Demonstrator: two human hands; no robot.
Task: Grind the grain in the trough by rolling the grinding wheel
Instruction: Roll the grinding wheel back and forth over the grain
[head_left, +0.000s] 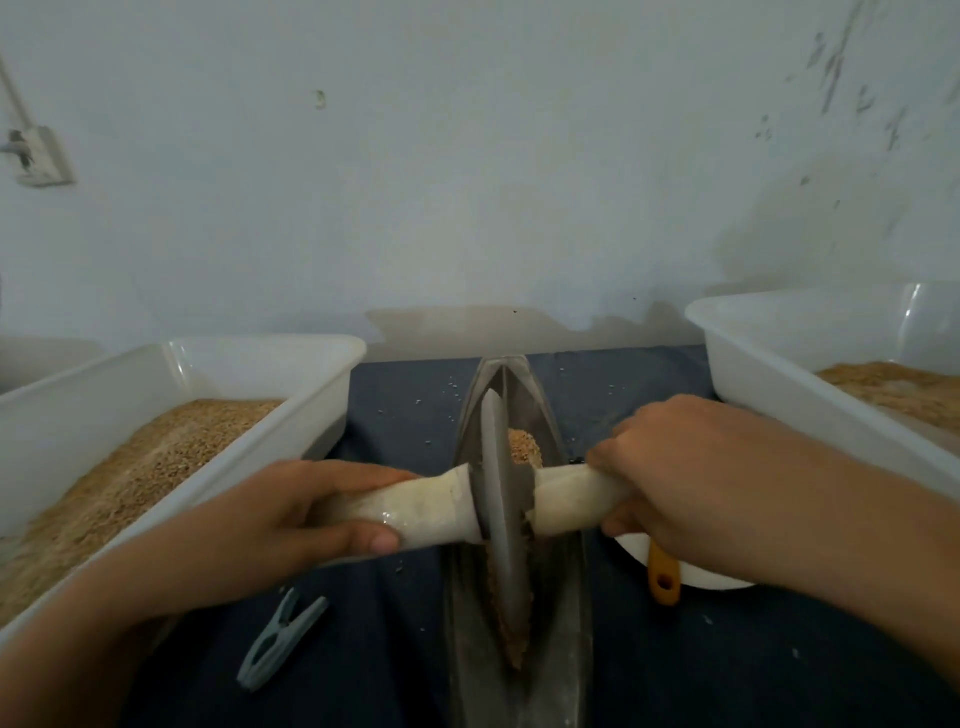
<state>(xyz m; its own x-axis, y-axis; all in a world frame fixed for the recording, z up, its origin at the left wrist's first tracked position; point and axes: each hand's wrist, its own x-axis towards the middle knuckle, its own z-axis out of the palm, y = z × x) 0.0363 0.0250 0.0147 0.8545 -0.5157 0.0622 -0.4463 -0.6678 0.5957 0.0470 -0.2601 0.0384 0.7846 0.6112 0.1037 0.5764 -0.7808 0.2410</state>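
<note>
There are no words, numbers, labels or signs to read anywhere here. The white tubs, the metal trough, the grinding wheel and the wall all show plain surfaces with no writing on them.

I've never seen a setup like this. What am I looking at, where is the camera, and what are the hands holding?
There is one picture, taken by a camera on the person's head, looking down at their own bare hands. No machine is involved. A long metal trough lies on a dark cloth, with grain inside. A thin metal wheel stands in it on a pale axle. The left hand grips one end, the right hand the other. White tubs of grain sit at both sides. A clothespin lies near the left arm.
</note>
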